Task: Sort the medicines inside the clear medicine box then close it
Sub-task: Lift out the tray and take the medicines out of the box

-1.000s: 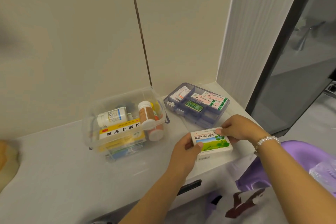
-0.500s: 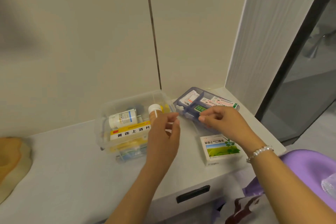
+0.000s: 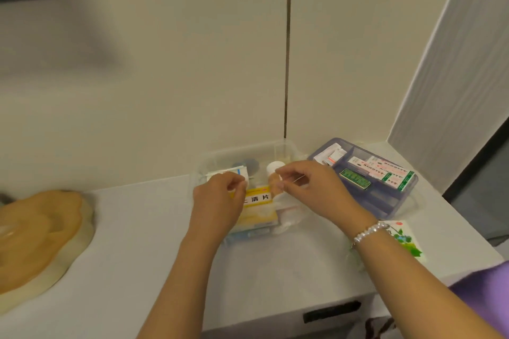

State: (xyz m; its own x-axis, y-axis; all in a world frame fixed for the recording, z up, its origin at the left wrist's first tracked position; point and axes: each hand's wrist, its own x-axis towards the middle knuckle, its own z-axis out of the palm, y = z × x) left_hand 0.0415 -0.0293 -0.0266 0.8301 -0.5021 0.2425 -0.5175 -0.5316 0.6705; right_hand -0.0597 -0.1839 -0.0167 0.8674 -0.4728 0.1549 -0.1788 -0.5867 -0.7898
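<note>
Clear medicine box (image 3: 286, 150): open on counter, under my 2 hands.
Left hand (image 3: 217, 201): pinching white bottle (image 3: 237, 175), seemingly.
Right hand (image 3: 311, 190): fingertips pinching capped bottle (image 3: 274, 173).
Next: seat both upright.

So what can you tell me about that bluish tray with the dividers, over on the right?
The bluish tray looks like translucent plastic, shallow, with rounded corners and dividers forming several compartments. It sits flat on the white counter, in the corner by the wall, just right of the clear box. The rear compartments hold small medicine packets and boxes, one of them dark green; the near compartments look empty. Neither hand touches it.
</note>
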